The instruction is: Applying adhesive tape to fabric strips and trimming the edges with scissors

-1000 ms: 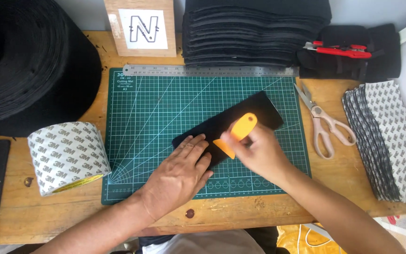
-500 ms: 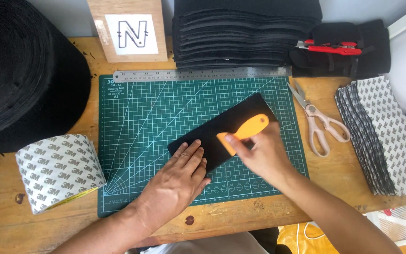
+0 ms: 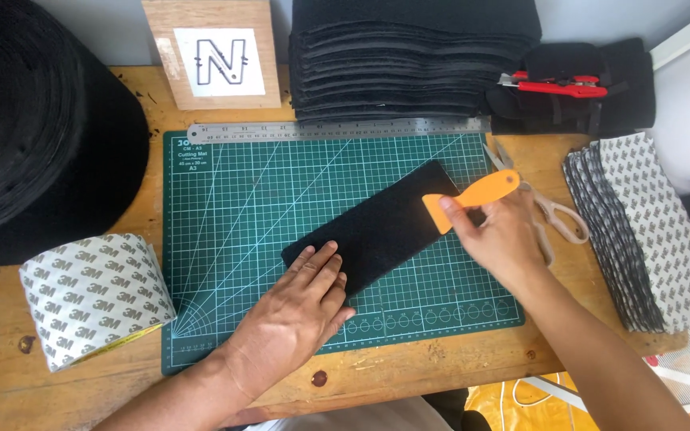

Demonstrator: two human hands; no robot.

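While flat fingers (image 3: 321,267) pin fuzzy black strip (image 3: 381,227), smooth orange scraper (image 3: 473,197)

A black felt strip (image 3: 385,227) lies flat and slanted, its near end under the left hand (image 3: 301,307). An orange scraper (image 3: 473,195), gripped by the right hand (image 3: 501,235), presses its far end.

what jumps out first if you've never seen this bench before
The bright orange plastic scraper in the right hand, pressed on a black felt strip lying slantwise on the green gridded cutting mat. The left hand pins the strip's near end flat; a big roll of printed white tape sits left.
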